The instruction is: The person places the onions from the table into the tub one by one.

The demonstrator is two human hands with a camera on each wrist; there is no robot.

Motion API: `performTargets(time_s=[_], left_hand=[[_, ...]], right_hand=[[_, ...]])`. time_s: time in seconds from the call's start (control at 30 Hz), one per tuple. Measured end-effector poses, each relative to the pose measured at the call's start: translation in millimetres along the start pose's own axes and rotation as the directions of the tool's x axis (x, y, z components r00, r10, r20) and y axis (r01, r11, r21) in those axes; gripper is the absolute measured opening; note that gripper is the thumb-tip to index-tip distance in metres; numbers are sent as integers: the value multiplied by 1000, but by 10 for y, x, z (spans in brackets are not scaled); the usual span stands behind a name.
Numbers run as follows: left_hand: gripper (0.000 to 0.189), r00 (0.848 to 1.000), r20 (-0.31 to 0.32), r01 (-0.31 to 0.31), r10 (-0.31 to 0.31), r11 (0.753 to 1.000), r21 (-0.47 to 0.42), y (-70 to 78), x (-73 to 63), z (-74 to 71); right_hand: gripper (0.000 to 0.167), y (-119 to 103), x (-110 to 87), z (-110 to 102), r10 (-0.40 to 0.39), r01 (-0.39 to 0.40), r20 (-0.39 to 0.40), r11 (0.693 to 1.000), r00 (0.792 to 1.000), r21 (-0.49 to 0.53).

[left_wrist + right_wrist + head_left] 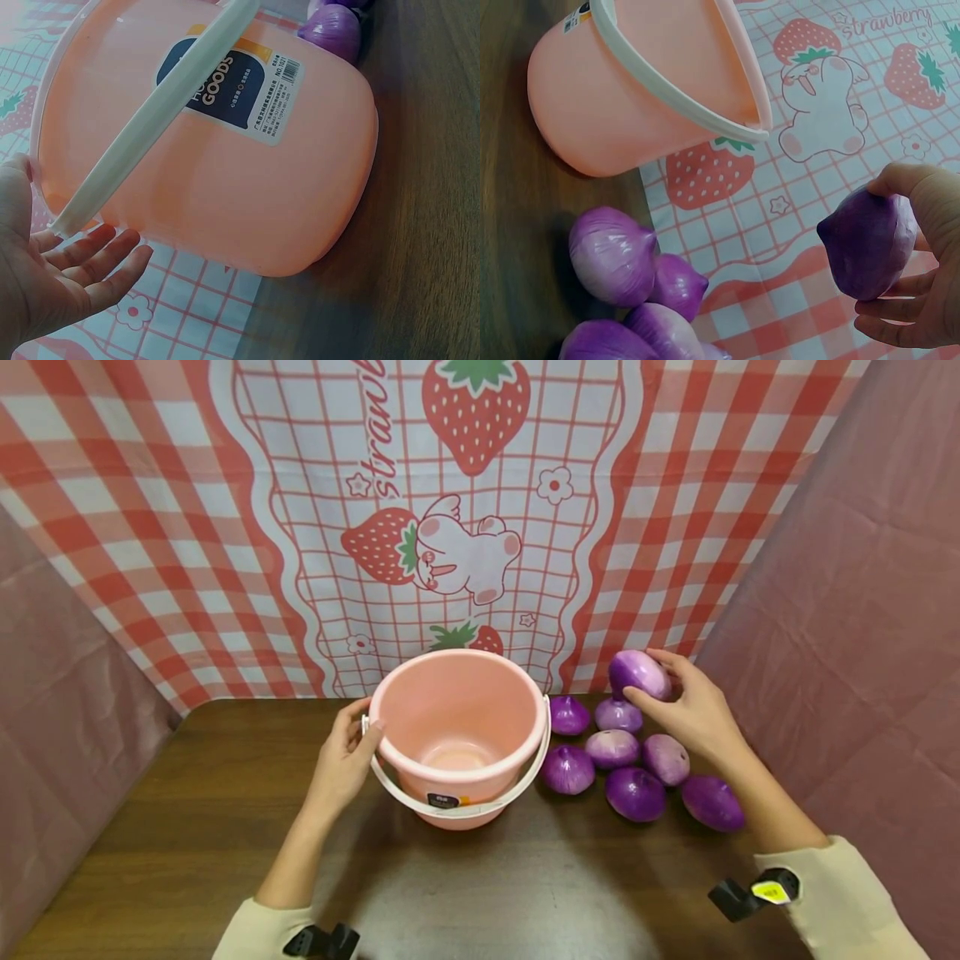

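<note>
A pink bucket (457,785) with a white handle stands upright at the middle of the table; its inside looks bare. My left hand (343,764) holds the bucket's left rim, thumb over the edge and fingers along the outside near the handle's end, as the left wrist view also shows. My right hand (693,706) grips a purple onion (637,675) between thumb and fingers, raised above the other onions to the right of the bucket. In the right wrist view the held onion (868,244) has its pointed end turned toward the bucket.
Several purple onions (635,794) lie grouped on the brown wooden table (187,827), close to the bucket's right side. A strawberry-print cloth (480,552) hangs behind the table. Plain pink cloth (840,652) hangs on both sides.
</note>
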State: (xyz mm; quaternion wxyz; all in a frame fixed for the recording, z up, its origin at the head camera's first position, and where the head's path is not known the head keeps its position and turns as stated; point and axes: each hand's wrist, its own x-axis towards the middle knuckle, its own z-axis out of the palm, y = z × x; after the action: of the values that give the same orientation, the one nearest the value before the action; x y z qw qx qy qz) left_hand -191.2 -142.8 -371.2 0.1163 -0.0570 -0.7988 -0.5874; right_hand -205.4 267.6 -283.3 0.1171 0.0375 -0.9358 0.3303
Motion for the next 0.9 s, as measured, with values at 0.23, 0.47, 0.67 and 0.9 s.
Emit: performTargets(time_s=[0.23, 0.47, 0.67, 0.9], left_hand=[[44, 1000, 3, 5, -5, 1000, -11, 12, -6, -3], [43, 1000, 1, 12, -12, 1000, -3, 11, -8, -2], [43, 1000, -2, 7, -8, 1000, -8, 0, -3, -5], [44, 1000, 2, 10, -10, 1000, -7, 4, 0, -5]], right_hand=[[73, -51, 7, 15, -39, 39, -12, 999, 999, -6], [71, -129, 3, 35, -64, 64, -5, 998, 998, 4], [73, -181, 21, 62, -82, 81, 10, 997, 997, 16], [72, -234, 38, 90, -110, 110, 13, 994, 994, 25]])
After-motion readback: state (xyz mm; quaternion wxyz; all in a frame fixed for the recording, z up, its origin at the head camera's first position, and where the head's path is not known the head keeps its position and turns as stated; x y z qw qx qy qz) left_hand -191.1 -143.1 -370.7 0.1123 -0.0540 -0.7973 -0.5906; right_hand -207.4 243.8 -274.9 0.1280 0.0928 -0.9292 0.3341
